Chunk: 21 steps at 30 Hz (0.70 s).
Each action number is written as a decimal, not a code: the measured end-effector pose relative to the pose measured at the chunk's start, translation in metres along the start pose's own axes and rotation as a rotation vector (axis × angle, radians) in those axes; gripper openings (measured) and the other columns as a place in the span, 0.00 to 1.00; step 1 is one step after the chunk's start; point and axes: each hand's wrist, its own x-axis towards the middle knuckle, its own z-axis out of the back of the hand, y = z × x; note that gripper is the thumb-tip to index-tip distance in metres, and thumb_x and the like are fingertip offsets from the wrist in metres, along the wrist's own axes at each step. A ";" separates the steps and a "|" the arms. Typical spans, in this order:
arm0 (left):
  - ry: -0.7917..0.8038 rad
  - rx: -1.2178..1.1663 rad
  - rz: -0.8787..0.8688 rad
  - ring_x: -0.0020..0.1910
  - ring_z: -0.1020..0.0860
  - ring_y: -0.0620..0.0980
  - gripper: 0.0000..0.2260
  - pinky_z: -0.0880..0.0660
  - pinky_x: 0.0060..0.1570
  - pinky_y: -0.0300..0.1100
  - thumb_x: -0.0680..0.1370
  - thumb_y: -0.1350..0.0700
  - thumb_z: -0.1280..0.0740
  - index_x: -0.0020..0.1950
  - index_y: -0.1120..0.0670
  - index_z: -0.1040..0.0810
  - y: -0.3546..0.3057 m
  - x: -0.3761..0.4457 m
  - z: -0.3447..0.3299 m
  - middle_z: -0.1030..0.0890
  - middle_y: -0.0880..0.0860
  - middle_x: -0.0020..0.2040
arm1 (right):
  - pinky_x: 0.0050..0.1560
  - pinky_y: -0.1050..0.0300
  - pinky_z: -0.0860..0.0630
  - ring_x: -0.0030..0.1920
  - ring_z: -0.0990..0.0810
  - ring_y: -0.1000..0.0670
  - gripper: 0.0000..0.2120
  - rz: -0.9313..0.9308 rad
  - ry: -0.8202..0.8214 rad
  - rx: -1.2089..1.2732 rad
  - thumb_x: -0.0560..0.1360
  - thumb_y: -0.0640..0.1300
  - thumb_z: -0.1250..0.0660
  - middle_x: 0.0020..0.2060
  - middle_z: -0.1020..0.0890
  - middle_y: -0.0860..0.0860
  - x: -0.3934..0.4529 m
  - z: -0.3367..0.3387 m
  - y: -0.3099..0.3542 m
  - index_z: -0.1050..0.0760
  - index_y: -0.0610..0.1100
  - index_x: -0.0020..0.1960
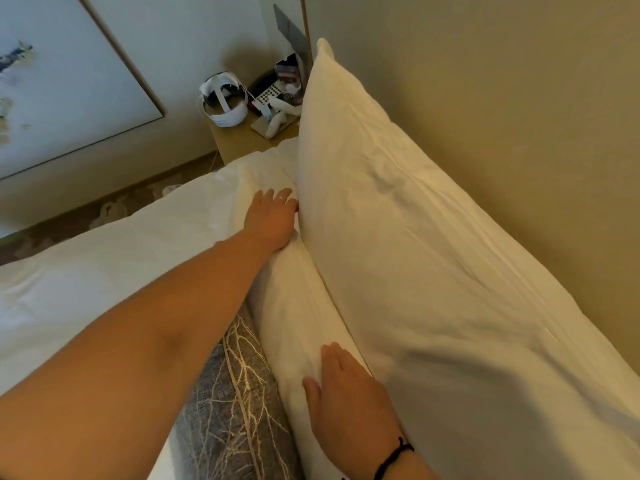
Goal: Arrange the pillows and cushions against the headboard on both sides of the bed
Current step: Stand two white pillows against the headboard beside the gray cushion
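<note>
Left hand [273, 220]: flat, fingers spread, grasping nothing, pressing the far end of a smaller white cotton pillow [294, 306]. Right hand [349, 407]: likewise flat and released on that pillow's near end; black cord on the wrist.

Just beyond both hands, a large white rumpled pillow [433, 254] leans upright against the beige padded headboard [519, 98]; the smaller pillow lies at its foot, touching it.

Under the left forearm: a grey fabric cushion with pale branch pattern [228, 403], lying on the white duvet [104, 265], not yet placed.

Judged step: seating the second pillow on this side. Next move likely calls for standing the cushion in front.

Hidden: the bed's other side, the cushion's lower end, and the small items on the wooden bedside worktop [242, 140], which are indistinct.
</note>
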 end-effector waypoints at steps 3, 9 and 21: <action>0.095 0.015 0.225 0.80 0.58 0.59 0.30 0.62 0.75 0.58 0.80 0.43 0.41 0.79 0.53 0.41 0.005 -0.003 0.006 0.54 0.56 0.82 | 0.74 0.56 0.42 0.77 0.45 0.51 0.29 -0.009 0.041 -0.010 0.82 0.57 0.52 0.78 0.46 0.48 -0.006 -0.004 0.000 0.52 0.46 0.79; 0.035 -0.277 0.366 0.78 0.50 0.62 0.34 0.37 0.71 0.56 0.79 0.43 0.35 0.78 0.55 0.45 0.002 -0.037 0.029 0.52 0.60 0.81 | 0.68 0.54 0.34 0.73 0.37 0.49 0.29 -0.030 0.029 -0.144 0.81 0.59 0.52 0.76 0.38 0.48 -0.032 0.002 -0.005 0.46 0.45 0.77; 0.169 -0.239 0.365 0.61 0.24 0.58 0.16 0.29 0.61 0.47 0.78 0.50 0.34 0.61 0.59 0.24 -0.010 -0.082 0.045 0.22 0.58 0.61 | 0.39 0.50 0.30 0.44 0.20 0.46 0.26 -0.066 -0.105 -0.329 0.65 0.74 0.37 0.41 0.22 0.51 -0.119 0.006 -0.013 0.32 0.51 0.43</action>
